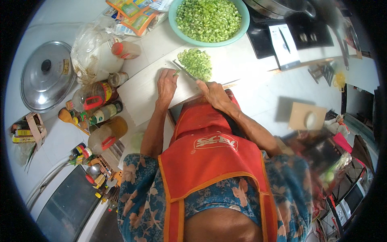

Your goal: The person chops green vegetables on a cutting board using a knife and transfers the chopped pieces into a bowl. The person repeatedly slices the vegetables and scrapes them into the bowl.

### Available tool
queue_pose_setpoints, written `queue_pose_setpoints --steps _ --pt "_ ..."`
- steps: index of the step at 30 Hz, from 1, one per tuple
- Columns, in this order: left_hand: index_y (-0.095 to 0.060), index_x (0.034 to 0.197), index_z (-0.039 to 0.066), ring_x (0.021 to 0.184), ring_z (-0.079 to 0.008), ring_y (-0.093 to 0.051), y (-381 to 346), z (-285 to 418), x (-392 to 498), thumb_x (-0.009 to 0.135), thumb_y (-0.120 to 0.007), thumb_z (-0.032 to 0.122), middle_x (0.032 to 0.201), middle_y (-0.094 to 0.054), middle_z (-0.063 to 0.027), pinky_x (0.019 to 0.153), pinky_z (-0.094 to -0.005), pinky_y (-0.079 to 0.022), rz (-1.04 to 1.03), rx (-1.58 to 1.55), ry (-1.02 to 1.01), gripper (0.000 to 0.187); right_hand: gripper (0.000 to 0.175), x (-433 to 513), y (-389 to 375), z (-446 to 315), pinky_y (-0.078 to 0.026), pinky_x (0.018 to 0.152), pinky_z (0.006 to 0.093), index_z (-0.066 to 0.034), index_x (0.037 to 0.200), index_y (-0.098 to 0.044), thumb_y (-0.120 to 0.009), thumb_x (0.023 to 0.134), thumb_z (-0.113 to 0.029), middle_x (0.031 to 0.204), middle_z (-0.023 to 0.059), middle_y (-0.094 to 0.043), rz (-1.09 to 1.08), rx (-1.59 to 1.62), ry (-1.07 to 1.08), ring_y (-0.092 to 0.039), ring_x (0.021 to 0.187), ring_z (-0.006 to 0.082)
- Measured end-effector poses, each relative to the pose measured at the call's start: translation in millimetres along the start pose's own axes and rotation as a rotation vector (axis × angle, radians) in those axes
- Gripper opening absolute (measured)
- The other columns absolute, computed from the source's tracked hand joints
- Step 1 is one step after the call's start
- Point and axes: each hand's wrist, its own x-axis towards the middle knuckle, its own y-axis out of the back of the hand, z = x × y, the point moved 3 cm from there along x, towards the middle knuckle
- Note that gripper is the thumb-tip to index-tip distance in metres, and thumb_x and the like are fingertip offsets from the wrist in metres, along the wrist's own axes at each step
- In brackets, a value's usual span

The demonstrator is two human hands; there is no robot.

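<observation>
My right hand (215,93) grips the handle of a kitchen knife (185,70), its narrow blade pointing away to the upper left. Left of the blade, my left hand (167,83) rests with curled fingers, pinching a small piece of green vegetable (176,72) at the fingertips. A heap of diced green vegetable (196,63) lies on the white work surface (145,87) just right of the knife. Beyond it stands a pale green plastic basin (208,44) filled with more of the same green dice (208,19).
At the left are a metal pot lid (47,75), a plastic-covered white tub (93,57), a red-capped jar (126,50) and several seasoning bottles (104,113). Packets (136,18) lie at the back. A black cooktop (260,42) at the right carries a large metal pot (275,7) and a white box (283,45).
</observation>
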Motion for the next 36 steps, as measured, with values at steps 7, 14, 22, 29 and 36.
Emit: queue_pose_setpoints --steps 7,14,22,29,36 --pt "-0.061 0.084 -0.002 0.086 -0.0388 -0.057 -9.6 -4.6 -8.0 0.080 -0.064 -0.002 0.089 -0.060 -0.0175 0.076 -0.0479 -0.047 -0.030 0.025 0.060 0.005 0.044 -2.8 16.2 -15.3 -0.050 0.054 0.0456 0.0004 0.100 -0.068 -0.044 0.104 -0.036 0.069 0.0239 -0.064 -0.141 -0.057 -0.087 -0.063 0.058 0.0412" --pt "-0.061 0.082 -0.003 0.075 -0.0365 -0.057 -12.1 -2.8 -8.5 0.080 -0.061 -0.004 0.078 -0.058 -0.0175 0.067 -0.0450 -0.046 0.052 0.018 0.048 0.002 0.056 17.3 10.4 -18.4 -0.050 0.065 0.0522 0.0040 0.093 -0.068 -0.044 0.102 -0.046 0.071 0.0279 -0.063 -0.129 0.067 -0.214 -0.062 0.067 0.0490" --pt "-0.062 0.080 -0.001 0.082 -0.0376 -0.058 -12.6 -2.5 -12.2 0.082 -0.062 -0.001 0.082 -0.059 -0.0165 0.073 -0.0456 -0.048 0.044 -0.012 0.110 0.002 0.050 9.2 32.2 -24.2 -0.048 0.062 0.0514 0.0030 0.095 -0.067 -0.047 0.101 -0.043 0.078 0.0318 -0.062 -0.253 0.087 -0.256 -0.063 0.073 0.0483" --pt "-0.063 0.084 -0.001 0.076 -0.0347 -0.059 -13.8 -2.9 -10.9 0.080 -0.063 -0.005 0.080 -0.060 -0.0178 0.068 -0.0431 -0.047 0.098 -0.027 0.054 0.005 0.066 23.1 -1.2 -12.6 -0.051 0.072 0.0518 0.0079 0.090 -0.067 -0.044 0.099 -0.053 0.079 0.0328 -0.064 -0.082 0.139 -0.175 -0.064 0.078 0.0484" --pt "-0.062 0.081 0.000 0.070 -0.0336 -0.058 -13.8 -2.2 -13.8 0.080 -0.062 -0.006 0.077 -0.059 -0.0163 0.064 -0.0416 -0.047 0.147 -0.030 0.052 0.006 0.065 17.1 26.9 -19.0 -0.047 0.069 0.0504 0.0096 0.085 -0.065 -0.046 0.100 -0.050 0.070 0.0313 -0.061 -0.161 0.288 -0.273 -0.061 0.067 0.0436"
